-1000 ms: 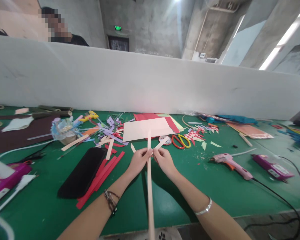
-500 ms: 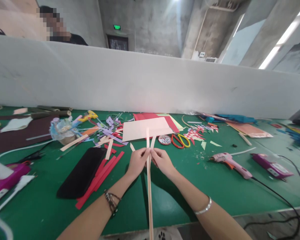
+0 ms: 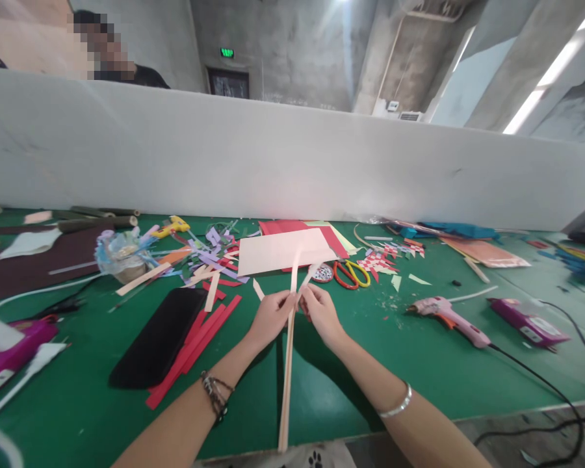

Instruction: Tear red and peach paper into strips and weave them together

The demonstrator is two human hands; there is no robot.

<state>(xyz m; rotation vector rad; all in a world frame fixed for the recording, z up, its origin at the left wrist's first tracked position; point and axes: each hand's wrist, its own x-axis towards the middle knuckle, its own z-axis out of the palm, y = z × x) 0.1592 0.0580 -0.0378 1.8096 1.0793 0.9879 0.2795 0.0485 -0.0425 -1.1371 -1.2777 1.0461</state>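
Observation:
Over the green table [image 3: 380, 364] my left hand [image 3: 272, 316] and my right hand [image 3: 322, 313] meet, each pinching long pale pink paper strips [image 3: 286, 380]. The strips hang down toward me past the table's front edge. Their short upper ends fork apart above my fingers, one upright, one leaning right. Both hands have their fingers pressed together on the strips. A pale pink paper sheet [image 3: 283, 250] lies flat just beyond my hands.
Red strips [image 3: 195, 348] and a black pouch [image 3: 158, 338] lie at the left. Scissors [image 3: 351, 273] and a pink glue gun [image 3: 448, 315] with its cord sit at the right. Paper scraps [image 3: 209, 257] clutter the back. A white partition [image 3: 292, 156] walls the far edge; a person sits behind it.
The strips' upper ends closed together, then spread again. Their lower part has swung slightly left. My hands have shifted a little away from me.

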